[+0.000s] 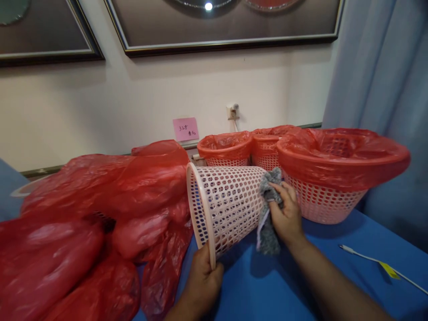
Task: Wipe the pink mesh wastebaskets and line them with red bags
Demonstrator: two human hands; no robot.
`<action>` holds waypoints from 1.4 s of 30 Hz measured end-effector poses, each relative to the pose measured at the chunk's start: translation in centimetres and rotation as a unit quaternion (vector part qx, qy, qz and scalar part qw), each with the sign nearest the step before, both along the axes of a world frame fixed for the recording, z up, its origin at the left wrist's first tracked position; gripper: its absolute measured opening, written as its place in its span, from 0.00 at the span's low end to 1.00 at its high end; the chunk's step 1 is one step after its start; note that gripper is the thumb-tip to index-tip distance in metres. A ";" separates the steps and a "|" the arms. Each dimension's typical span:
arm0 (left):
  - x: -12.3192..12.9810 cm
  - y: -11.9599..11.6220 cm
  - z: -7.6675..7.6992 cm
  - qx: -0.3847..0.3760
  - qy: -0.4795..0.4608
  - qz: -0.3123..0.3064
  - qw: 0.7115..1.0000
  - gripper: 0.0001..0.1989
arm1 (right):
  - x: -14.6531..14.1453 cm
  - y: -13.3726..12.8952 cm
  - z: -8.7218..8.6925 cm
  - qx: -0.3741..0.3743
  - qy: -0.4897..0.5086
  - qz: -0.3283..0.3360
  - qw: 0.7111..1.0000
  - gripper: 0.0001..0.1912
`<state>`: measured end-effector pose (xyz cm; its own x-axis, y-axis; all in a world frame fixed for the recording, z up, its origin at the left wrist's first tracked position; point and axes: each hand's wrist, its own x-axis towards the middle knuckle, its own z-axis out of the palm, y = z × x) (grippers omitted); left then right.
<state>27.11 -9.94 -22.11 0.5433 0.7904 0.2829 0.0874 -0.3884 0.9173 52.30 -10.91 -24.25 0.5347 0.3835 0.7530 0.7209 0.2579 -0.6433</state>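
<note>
Lower left: heaped red bags [127, 191]. Lower centre: left hand [203, 281] grips rim of pale basket [230, 198], tipped sideways mid-frame. Right hand [286, 214], right of centre, holds grey cloth [269, 234] at its narrow end — beyond, red-lined baskets [344, 165], pink note [185, 129].

Soft light leaves glare on the picture [230, 24], sheen on the bags [143, 178] and shadow below the cloth [268, 236].

Pretty plain off-white wall [150, 89], with a big framed picture [230, 29] catching a bright glare spot [208, 6] and part of a second frame [43, 35] on the left. Pink note [186, 129] and wall socket [233, 113] lower down, greyish-blue curtain [377, 67] on the right, blue counter [247, 294] below.
</note>
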 end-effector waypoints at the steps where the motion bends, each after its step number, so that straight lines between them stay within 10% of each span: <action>1: 0.0 0.0 0.0 0.006 0.007 0.004 1.000 0.33 | -1.1 -0.6 0.0 0.010 -0.040 0.027 0.999 0.22; 8: -0.2 0.4 -0.2 -0.007 0.033 -0.014 0.999 0.15 | -8.4 -4.1 -0.3 0.087 -0.290 0.224 0.927 0.29; 15: -0.2 1.2 0.3 0.006 0.053 -0.032 0.998 0.37 | -2.4 -0.1 -0.5 0.033 -0.072 0.056 0.995 0.25; 20: -1.1 0.6 0.8 -0.018 0.099 -0.064 0.993 0.31 | -1.8 -0.4 -0.3 0.057 -0.102 0.071 0.991 0.25; 31: 2.4 1.3 7.7 -0.108 -0.071 0.058 0.990 0.36 | -4.4 -2.3 0.4 0.068 -0.175 0.116 0.975 0.27; 42: -1.7 0.0 -1.4 0.040 -0.062 0.066 0.995 0.31 | -8.4 -3.0 2.3 0.136 -0.301 0.112 0.937 0.27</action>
